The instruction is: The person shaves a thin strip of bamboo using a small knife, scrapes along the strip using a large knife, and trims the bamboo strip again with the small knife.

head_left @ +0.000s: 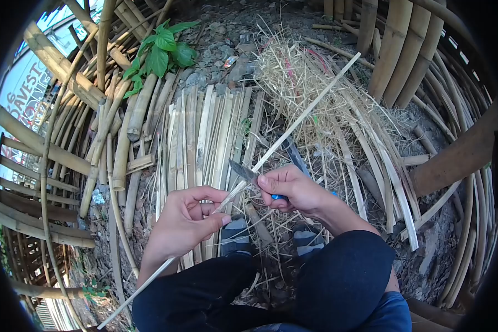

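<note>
My left hand [185,218] pinches a long thin bamboo strip [310,108] that runs from the lower left to the upper right. In my right hand [290,188] is a knife with a blue handle; its grey blade [242,171] points left and rests against the strip just above my left fingers. Both hands sit above my knees in dark trousers [343,276]. My feet in grey striped socks [235,232] stand on the ground below the hands.
Flat split bamboo slats [205,138] lie side by side on the ground ahead. A heap of dry shavings [304,83] lies at upper right. Thick bamboo poles [393,50] stand at right, more poles [44,149] at left. A green plant [163,50] grows at the top.
</note>
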`<state>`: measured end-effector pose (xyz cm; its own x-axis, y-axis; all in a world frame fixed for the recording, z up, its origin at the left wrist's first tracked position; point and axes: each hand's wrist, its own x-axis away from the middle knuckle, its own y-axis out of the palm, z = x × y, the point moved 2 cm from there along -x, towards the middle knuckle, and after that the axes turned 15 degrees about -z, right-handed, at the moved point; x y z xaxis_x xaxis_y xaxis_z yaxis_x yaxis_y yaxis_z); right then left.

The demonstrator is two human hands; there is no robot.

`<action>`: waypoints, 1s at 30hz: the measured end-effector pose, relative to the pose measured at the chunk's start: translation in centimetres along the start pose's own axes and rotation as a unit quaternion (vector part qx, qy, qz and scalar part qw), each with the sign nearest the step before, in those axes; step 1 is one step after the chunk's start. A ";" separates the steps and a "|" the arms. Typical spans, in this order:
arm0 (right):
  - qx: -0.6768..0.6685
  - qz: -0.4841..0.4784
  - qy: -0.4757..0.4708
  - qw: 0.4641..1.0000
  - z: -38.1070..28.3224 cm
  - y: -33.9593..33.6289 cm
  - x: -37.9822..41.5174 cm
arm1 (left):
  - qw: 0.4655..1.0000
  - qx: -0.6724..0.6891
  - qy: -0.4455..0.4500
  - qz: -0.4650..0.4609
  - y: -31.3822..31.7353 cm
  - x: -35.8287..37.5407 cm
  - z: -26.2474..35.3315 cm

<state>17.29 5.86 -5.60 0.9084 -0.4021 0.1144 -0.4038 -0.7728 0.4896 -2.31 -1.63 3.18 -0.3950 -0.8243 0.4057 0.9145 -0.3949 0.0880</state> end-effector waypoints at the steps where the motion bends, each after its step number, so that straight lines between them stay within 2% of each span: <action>1: 0.001 -0.002 0.000 1.000 0.0 -0.1 0.0 | 1.000 0.000 0.001 0.002 0.1 0.0 0.1; 6: -0.042 0.115 -0.020 0.992 -0.5 -3.9 0.9 | 1.000 -0.007 -0.019 0.001 -0.2 0.3 0.0; 7: -0.039 0.113 -0.020 0.993 -0.6 -3.7 0.8 | 1.000 -0.006 -0.017 0.002 -0.3 0.2 -0.1; 9: -0.053 0.080 -0.009 0.995 -0.2 -2.3 0.6 | 0.998 -0.009 0.059 -0.031 -0.2 0.0 -0.3; 13: -0.033 0.023 -0.006 0.999 -0.2 0.4 0.3 | 0.997 -0.004 0.064 -0.050 0.0 -0.2 -0.1; 19: 0.006 0.056 -0.006 0.998 -0.3 -2.3 0.4 | 0.999 -0.005 0.043 -0.031 -0.1 -0.2 -0.4; 21: -0.050 0.133 -0.030 0.989 -0.3 -3.5 0.5 | 0.999 -0.001 0.037 -0.013 -0.2 0.0 -0.5; 23: -0.033 0.167 -0.037 0.985 -0.5 -5.5 1.0 | 0.997 -0.008 0.066 -0.032 -0.3 0.2 -0.8; 25: -0.055 0.157 -0.030 0.986 -0.8 -6.0 1.4 | 0.998 -0.043 0.044 -0.029 -0.2 0.1 -0.5; 26: -0.069 0.117 -0.019 0.991 -0.5 -5.2 1.3 | 0.998 -0.025 0.052 -0.017 0.0 0.0 -0.5; 30: -0.057 0.102 -0.014 0.993 -0.4 -5.4 1.2 | 0.999 -0.022 0.030 -0.017 -0.3 -0.1 -0.5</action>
<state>20.65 9.79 -7.74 0.8051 -0.5594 0.1973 -0.5623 -0.6139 0.5541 -2.58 -1.69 2.66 -0.4322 -0.8319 0.3481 0.8958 -0.4404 0.0597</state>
